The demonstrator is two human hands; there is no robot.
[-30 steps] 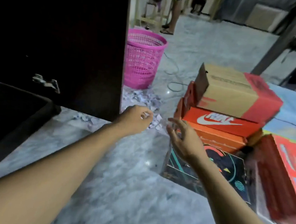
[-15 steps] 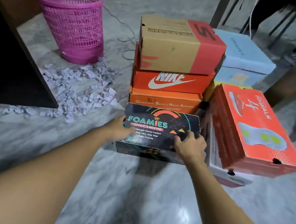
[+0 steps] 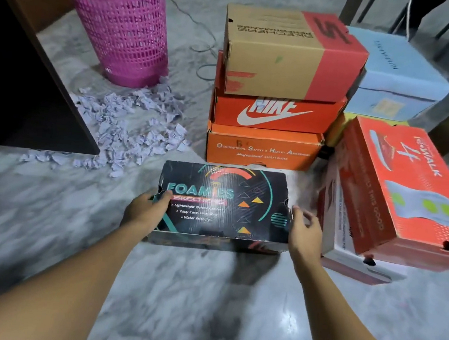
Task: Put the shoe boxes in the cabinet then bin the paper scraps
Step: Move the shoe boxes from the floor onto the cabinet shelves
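Observation:
A black Foamies shoe box [image 3: 222,205] is held between my hands, just in front of a stack of boxes, with its shadow on the floor beneath. My left hand [image 3: 145,211] grips its left end, thumb on the lid. My right hand [image 3: 304,229] holds the right end. The stack is a brown-and-red Skechers box [image 3: 284,52] on a Nike box [image 3: 275,113] on an orange box [image 3: 261,148]. Crumpled paper scraps [image 3: 129,125] lie by the pink basket [image 3: 119,22]. The dark cabinet [image 3: 20,81] stands at the left.
A red Gowalk box [image 3: 408,187] leans on a white box [image 3: 343,236] at the right, with a light blue box [image 3: 392,71] behind. A cable [image 3: 202,47] runs over the marble floor behind the basket. Dark furniture legs stand at the far right.
The black box has come towards me, away from the stack. My right hand shifted from the lid's front edge to the right end; my left thumb now lies on the lid.

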